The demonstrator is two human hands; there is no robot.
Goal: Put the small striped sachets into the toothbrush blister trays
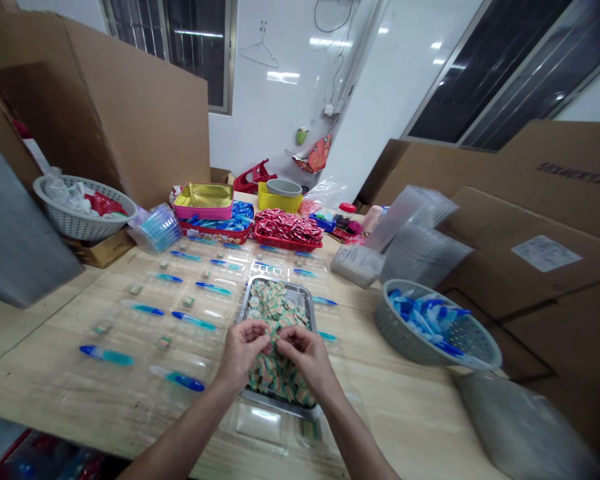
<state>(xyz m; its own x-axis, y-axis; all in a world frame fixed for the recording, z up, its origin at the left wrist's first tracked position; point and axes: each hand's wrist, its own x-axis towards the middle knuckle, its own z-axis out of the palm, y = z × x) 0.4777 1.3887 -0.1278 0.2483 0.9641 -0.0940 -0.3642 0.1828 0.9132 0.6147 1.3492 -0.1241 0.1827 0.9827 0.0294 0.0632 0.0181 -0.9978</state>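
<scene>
A metal tray (313,313) heaped with small green-and-tan striped blocks (280,381) lies in front of me. My left hand (246,350) and my right hand (303,350) meet above the heap. Thumb and fingers of both are pinched together, seemingly on one small striped block (273,333) between the fingertips; its outline blends into the pile below. Left of the tray, clear plastic blister trays (180,347) cover the table, with blue pen-shaped pieces (194,321) in their slots. Some slots also hold a striped block (164,343).
At right stand a grey basket (387,327) of blue pieces and stacked clear plastic packaging (415,250). Red packets (290,225), a pink-and-gold tin (205,210) and a yellow basket (280,200) line the back. Another basket (93,227) is at left. Cardboard boxes (145,113) flank the table.
</scene>
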